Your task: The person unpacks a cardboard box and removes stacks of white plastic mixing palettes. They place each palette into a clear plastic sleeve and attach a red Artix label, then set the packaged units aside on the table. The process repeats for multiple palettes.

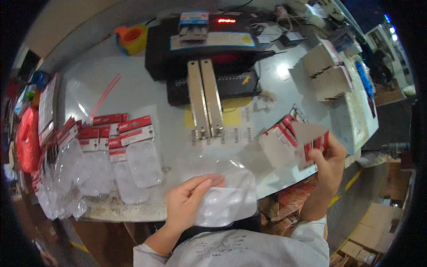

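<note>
My left hand (184, 202), at the front edge of the table, pinches a see-through plastic bag with a white paint palette (215, 209) in it. The palette has rounded wells and lies close to my body. Over the table's right front edge, my right hand (331, 160) grips a folded red-and-white header card (313, 135), its thumb pressed against the card. Beside that card lie more red-and-white cards (282, 138), fanned out in a loose pile. Whether my right hand holds more than one card is hard to tell.
Several bagged white palettes with red header cards (144, 164) cover the left side. A black machine (158, 53) stands at the back, two metal bars (198, 98) reaching forward from it. Card stacks (327, 82) stand back right; a tape roll (133, 38) sits back left.
</note>
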Available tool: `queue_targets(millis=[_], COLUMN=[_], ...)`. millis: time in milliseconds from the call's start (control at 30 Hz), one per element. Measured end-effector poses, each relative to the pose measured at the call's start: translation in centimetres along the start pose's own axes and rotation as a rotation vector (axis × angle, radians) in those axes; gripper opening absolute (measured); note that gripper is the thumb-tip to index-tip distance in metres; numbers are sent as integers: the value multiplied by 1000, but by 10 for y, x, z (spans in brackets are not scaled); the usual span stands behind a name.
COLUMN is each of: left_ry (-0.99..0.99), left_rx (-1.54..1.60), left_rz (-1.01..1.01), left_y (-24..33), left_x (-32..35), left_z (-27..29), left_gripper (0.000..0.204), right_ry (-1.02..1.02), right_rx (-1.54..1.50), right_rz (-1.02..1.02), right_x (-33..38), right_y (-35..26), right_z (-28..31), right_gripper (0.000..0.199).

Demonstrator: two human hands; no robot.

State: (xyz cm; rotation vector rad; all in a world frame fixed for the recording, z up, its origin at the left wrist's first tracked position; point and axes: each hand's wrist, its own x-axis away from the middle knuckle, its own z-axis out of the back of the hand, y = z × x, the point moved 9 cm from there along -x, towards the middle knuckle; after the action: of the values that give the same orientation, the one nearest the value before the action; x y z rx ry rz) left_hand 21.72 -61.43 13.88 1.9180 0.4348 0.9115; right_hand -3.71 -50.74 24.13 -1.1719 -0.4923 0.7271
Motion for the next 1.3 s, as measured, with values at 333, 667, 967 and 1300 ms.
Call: queue_targets(millis=[333,667,967,1300], left_ry=[82,185,436,414], left_rx=[-314,-489,-225,-376], left_rz=[-198,-266,-263,-168], left_y=[6,17,7,-2], left_x=[3,7,12,11], left_z=[3,7,41,47], left_gripper=[15,13,18,25], right_ry=[-635,-707,-738,-800], right_rx=[214,321,-56,-331], right_rz=[201,281,-492,-595], right_x=[9,8,34,55], right_y=[-12,-12,70,81], right_z=[-139,-147,-129,-144], right_gripper=[27,30,15,21])
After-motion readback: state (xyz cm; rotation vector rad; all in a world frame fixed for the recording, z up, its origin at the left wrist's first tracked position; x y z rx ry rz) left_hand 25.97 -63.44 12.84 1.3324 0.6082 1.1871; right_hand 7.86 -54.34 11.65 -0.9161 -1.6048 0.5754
